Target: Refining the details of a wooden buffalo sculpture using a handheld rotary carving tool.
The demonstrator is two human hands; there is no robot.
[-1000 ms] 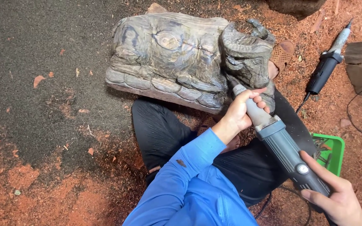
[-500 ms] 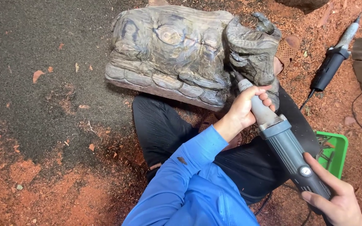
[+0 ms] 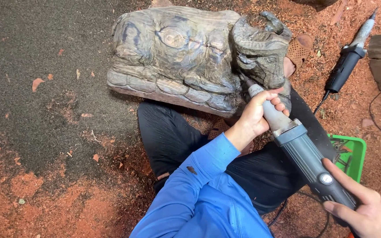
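Left hand [image 3: 259,112] was closed around the nose of a grey die grinder [image 3: 303,152]; right hand [image 3: 364,211] gripped its rear body. Tool tip met the underside of the head on a wooden buffalo carving [image 3: 186,53], which lay on sawdust-strewn ground [image 3: 45,194] against the person's knee. Second grinder [image 3: 347,61] lay well apart; green tray [image 3: 356,152] just beside the thigh.

Grey streaked carving [image 3: 186,53], blue sleeve [image 3: 199,194]

A second black-and-grey power tool [image 3: 348,61] lies on red sawdust, well apart from a green tray [image 3: 357,155] at right.
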